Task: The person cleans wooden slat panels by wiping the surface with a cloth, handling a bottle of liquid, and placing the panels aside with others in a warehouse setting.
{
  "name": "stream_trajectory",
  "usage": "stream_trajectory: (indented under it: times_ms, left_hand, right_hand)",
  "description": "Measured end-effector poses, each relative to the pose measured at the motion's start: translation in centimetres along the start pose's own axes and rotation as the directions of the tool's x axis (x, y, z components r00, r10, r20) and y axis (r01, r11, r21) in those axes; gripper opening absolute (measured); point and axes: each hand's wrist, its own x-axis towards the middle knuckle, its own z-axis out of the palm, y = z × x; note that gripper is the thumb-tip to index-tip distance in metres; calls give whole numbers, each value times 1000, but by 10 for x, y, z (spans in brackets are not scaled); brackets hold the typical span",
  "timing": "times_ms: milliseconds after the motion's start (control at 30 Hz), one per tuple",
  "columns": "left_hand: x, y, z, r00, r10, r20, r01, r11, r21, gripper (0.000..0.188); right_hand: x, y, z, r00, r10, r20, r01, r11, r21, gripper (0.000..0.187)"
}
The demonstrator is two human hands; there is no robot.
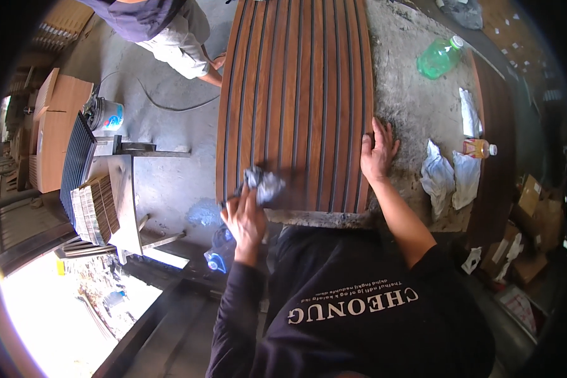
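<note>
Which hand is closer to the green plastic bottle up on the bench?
Right. The right hand rests flat on the slatted panel's right edge, below-left of the green bottle; the left hand holds a crumpled rag, farther left.

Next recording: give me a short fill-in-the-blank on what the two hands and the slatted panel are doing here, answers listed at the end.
1. The left hand presses a crumpled grey ____ against the slatted wooden panel.
2. The right hand lies flat on the panel's ____ edge.
3. On the concrete bench beyond the panel lies a ____ plastic bottle.
4. Between the panel and the small orange bottle lie crumpled ____ cloths.

Missing words: rag; right; green; white
</note>
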Motion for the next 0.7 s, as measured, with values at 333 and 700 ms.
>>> stream_trajectory:
  times_ms: [333, 700]
  left_hand:
    - [-3, -14, 13, 1000, -21, 0, 21, 997, 78, 41]
    - [105, -33, 47, 993, -39, -115, 69, 962, 265, 38]
  right_hand:
    - [-6, 2, 10, 986, -59, -158, 65, 997, 35, 51]
    - [-4, -13, 5, 978, -53, -204, 66, 996, 55, 50]
